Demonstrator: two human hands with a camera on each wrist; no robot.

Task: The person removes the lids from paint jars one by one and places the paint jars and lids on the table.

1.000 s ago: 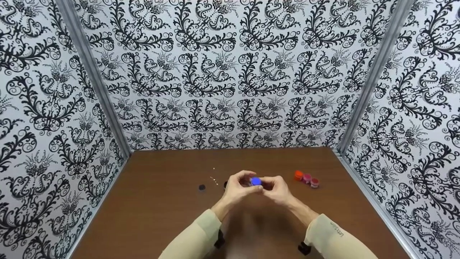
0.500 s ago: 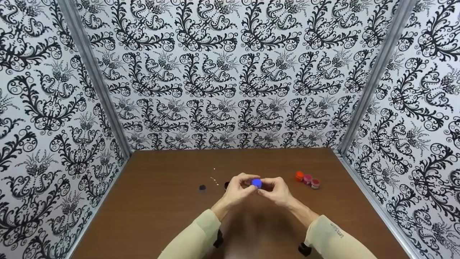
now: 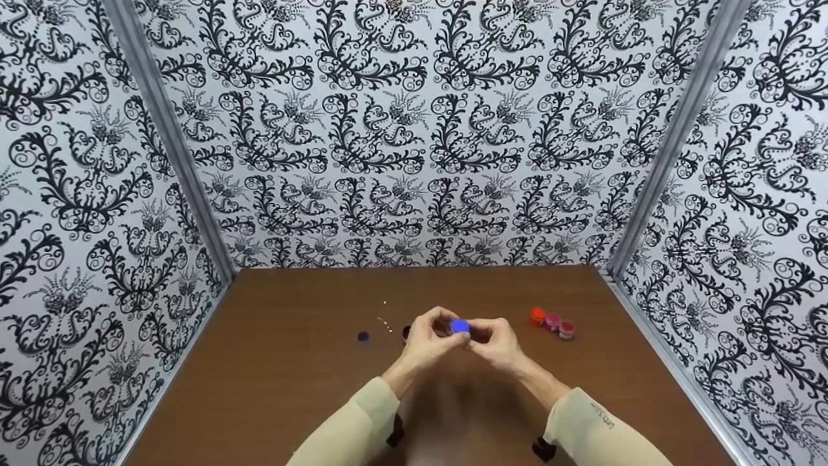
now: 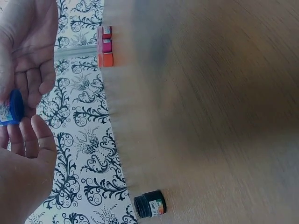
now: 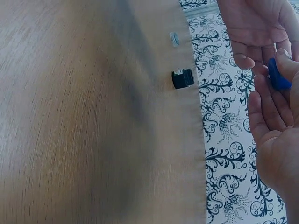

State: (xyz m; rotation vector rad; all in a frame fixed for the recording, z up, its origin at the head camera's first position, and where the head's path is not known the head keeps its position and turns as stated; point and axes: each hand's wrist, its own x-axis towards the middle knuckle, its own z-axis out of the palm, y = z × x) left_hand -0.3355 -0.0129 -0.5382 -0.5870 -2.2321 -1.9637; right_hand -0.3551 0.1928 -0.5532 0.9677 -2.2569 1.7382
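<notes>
A small blue paint jar (image 3: 460,325) is held up between both hands above the table. My left hand (image 3: 424,340) grips it from the left, fingers and thumb curled around it. From the right, my right hand (image 3: 499,343) pinches at the same jar. The left wrist view shows the blue jar (image 4: 10,108) side-on with its printed label. Fingers partly cover it in the right wrist view. Behind my left hand stands a black paint jar (image 4: 150,204), mostly hidden in the head view; its neck appears uncapped. A dark round lid (image 3: 363,336) lies left of it.
An orange jar (image 3: 537,316), a pink jar (image 3: 552,321) and a red jar (image 3: 566,330) stand in a touching row at the right. Small light specks (image 3: 386,323) dot the brown table (image 3: 291,388). Patterned walls (image 3: 388,162) enclose its back and sides.
Both hands stay in nearly the same place with the blue jar. The fingers shift slightly around it, and the jar dips a little, then rises back. The other jars have not moved.
</notes>
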